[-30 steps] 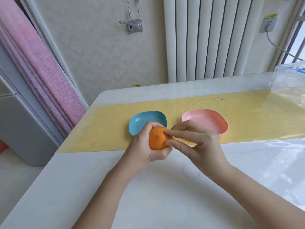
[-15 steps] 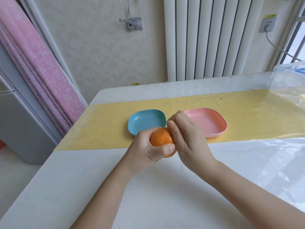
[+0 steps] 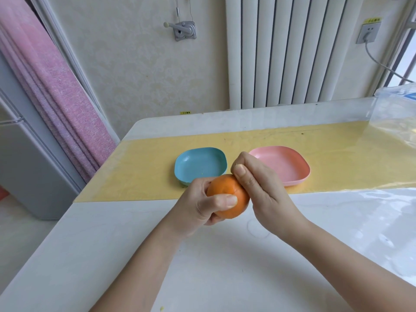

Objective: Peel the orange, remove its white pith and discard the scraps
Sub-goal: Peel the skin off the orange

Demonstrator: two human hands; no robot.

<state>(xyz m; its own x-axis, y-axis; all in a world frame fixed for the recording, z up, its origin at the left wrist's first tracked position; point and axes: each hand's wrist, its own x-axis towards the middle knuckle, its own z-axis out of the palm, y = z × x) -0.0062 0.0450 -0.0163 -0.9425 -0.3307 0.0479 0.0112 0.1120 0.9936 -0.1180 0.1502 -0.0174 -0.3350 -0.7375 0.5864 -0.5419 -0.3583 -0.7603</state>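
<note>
cradling the orange [image 3: 226, 190], left hand [image 3: 198, 208] grip clenched round it, right hand [image 3: 261, 190] grip pinching its top

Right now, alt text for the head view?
The left hand grips an orange, peel on, above a table while the right hand presses its thumb against the top. Behind sit a blue dish and a pink dish on a yellow mat.

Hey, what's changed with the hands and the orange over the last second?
The right hand turned from pointing its fingertips leftward at the orange to standing upright, thumb pressing the fruit's upper right, fingers curled. The left hand kept its grip on it. No peel is off yet. The blue dish and pink dish stayed put.
</note>
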